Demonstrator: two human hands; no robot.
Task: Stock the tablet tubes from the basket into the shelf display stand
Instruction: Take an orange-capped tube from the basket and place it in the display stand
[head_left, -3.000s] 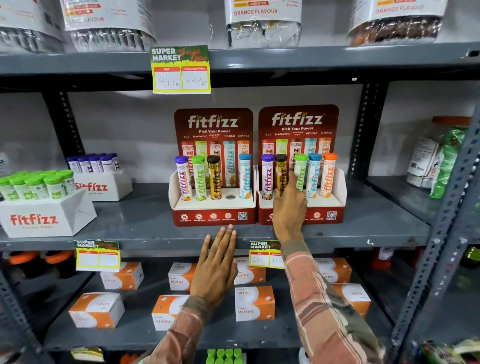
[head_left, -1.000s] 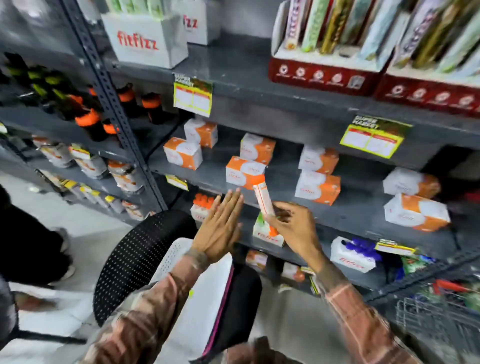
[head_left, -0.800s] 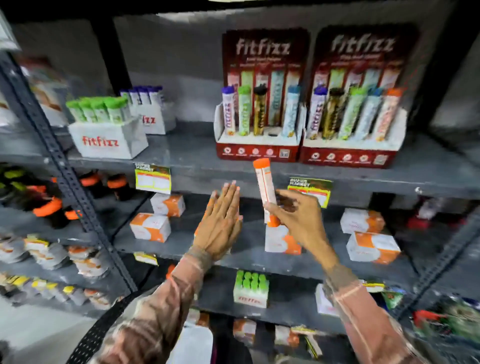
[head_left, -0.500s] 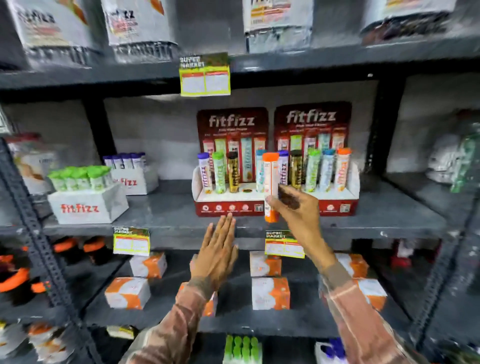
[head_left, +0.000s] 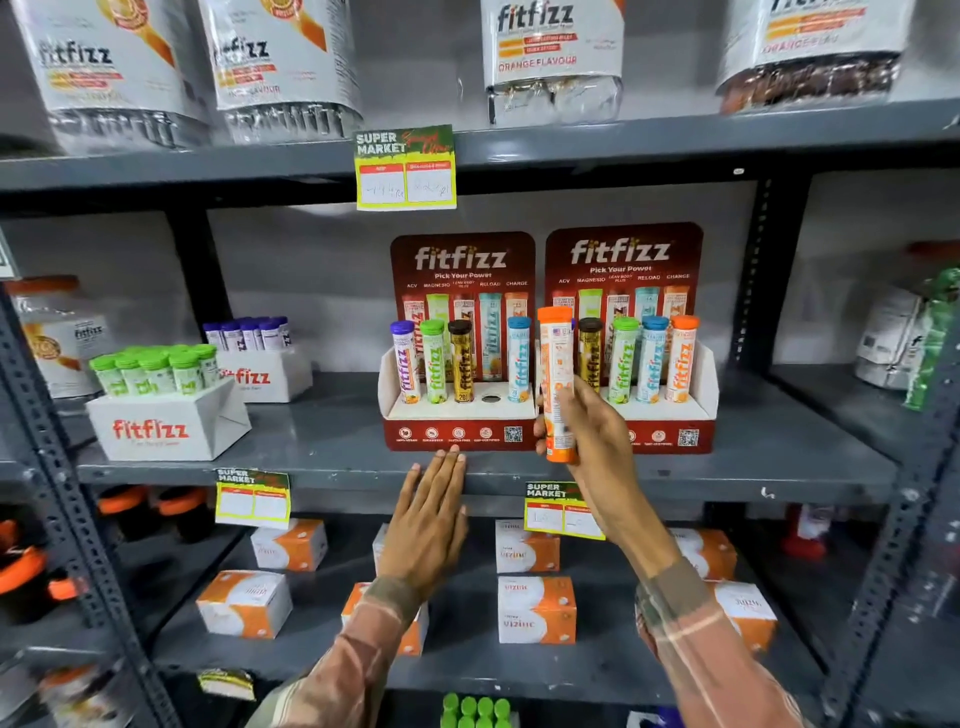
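Right hand (head_left: 587, 431) has brought the orange-capped tube (head_left: 556, 382) up from below the shelf (head_left: 311, 457); fingers closed around it, upright before the left stand (head_left: 462, 415). One hole (head_left: 490, 398) open. Left hand (head_left: 428, 525) flat, empty, at the shelf's front edge.

Bare hands (head_left: 423, 525), long plaid sleeves (head_left: 711, 649) in faded pink and olive

Right hand (head_left: 587, 431) raised, fingers curled in grip; left hand (head_left: 428, 519) flat, fingers extended together
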